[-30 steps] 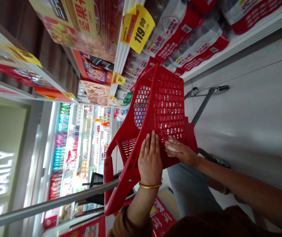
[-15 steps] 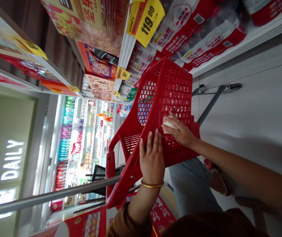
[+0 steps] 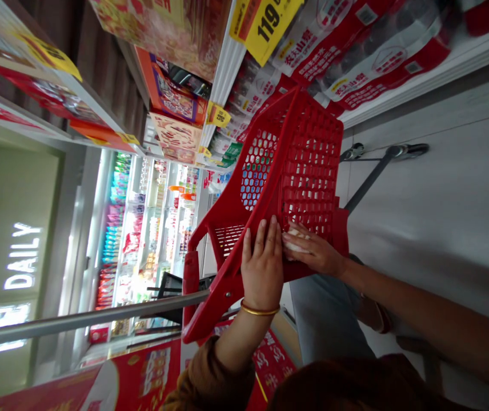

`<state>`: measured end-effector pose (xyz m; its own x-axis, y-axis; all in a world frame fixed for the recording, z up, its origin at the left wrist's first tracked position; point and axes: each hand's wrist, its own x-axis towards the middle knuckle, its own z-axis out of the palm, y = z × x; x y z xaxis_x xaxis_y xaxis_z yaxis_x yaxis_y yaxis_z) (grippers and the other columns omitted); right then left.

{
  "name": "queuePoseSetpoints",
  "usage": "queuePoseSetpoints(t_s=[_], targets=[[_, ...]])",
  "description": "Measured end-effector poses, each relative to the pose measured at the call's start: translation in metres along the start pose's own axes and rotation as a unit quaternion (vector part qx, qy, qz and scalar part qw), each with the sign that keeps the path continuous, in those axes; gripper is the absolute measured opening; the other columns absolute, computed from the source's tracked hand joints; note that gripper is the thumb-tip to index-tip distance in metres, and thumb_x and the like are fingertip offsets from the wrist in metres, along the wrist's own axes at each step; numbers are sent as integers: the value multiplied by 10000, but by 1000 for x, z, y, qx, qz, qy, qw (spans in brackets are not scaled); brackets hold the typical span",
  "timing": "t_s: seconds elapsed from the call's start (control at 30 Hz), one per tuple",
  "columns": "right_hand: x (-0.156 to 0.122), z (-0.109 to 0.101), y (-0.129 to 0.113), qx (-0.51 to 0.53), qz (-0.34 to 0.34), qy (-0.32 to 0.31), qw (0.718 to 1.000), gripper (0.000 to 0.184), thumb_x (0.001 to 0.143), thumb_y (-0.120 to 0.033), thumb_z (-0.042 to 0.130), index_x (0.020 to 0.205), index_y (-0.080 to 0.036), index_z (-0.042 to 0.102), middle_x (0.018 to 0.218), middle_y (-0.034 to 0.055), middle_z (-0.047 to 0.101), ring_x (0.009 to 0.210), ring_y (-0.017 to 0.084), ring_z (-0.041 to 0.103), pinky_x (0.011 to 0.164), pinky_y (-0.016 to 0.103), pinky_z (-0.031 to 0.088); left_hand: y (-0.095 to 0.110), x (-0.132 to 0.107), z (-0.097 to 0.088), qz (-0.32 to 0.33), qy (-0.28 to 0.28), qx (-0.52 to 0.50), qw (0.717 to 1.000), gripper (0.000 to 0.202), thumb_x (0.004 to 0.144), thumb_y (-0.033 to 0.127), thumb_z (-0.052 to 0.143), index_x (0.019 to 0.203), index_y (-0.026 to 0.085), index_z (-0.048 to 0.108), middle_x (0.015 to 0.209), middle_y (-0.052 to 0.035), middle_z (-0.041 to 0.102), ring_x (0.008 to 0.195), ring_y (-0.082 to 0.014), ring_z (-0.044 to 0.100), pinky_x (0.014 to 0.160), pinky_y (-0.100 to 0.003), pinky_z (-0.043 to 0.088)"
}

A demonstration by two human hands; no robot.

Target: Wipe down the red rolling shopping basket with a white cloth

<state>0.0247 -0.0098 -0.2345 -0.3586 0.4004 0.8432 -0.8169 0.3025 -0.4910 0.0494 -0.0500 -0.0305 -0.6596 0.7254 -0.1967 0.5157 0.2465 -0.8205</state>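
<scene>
The left hand lies flat, fingers extended and nearly together, on the red plastic lattice-sided shopping cart, seemingly bracing its upper edge. Just beside, the right hand flattens a crumpled whitish wad against the cart's outer side, probably for even contact. The cart stands on a grey tiled floor. Past its end opposite the handle, clear plastic bottles in red-and-white wrap read "农夫山泉". Higher than the cart, yellow paper price tags show "119" and "58"; well behind it, a white lettered sign says "DAILY".
</scene>
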Motion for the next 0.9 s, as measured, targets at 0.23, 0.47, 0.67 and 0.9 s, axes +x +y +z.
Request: queuePoseSetpoints(t_s=[0.23, 0.47, 0.67, 0.9], targets=[[11, -7, 3, -4, -44, 10, 999, 454, 871, -136, 649, 1293, -283, 572, 1422, 43, 527, 1450, 253, 270, 1142, 488, 387, -6, -2, -14, -36, 23, -7, 999, 534, 961, 141, 362, 1491, 142, 297, 1572, -32, 245, 1467, -241, 236, 1219, -509, 218], [66, -10, 30, -44, 37, 132, 990, 442, 920, -178, 573, 1328, -342, 534, 1481, 31, 451, 1448, 291, 274, 1135, 575, 372, -10, -3, -16, -58, 24, -24, 998, 554, 951, 157, 424, 1491, 147, 302, 1562, -48, 283, 1457, -263, 261, 1200, -518, 278], [60, -3, 22, -32, 24, 89, 995, 426, 939, -131, 528, 1332, -298, 535, 1423, 47, 524, 1381, 232, 414, 1155, 521, 371, -11, -4, -16, -46, 27, -16, 998, 523, 958, 155, 390, 1476, 113, 337, 1562, -58, 285, 1450, -277, 275, 1187, -471, 320], [37, -3, 9, 9, 48, 30, 998, 398, 931, -139, 554, 1290, -311, 581, 1416, 1, 538, 1415, 200, 346, 1187, 460, 327, -13, -6, -18, -37, 25, -15, 999, 506, 964, 147, 361, 1469, 105, 349, 1556, -58, 307, 1446, -274, 286, 1173, -472, 342]])
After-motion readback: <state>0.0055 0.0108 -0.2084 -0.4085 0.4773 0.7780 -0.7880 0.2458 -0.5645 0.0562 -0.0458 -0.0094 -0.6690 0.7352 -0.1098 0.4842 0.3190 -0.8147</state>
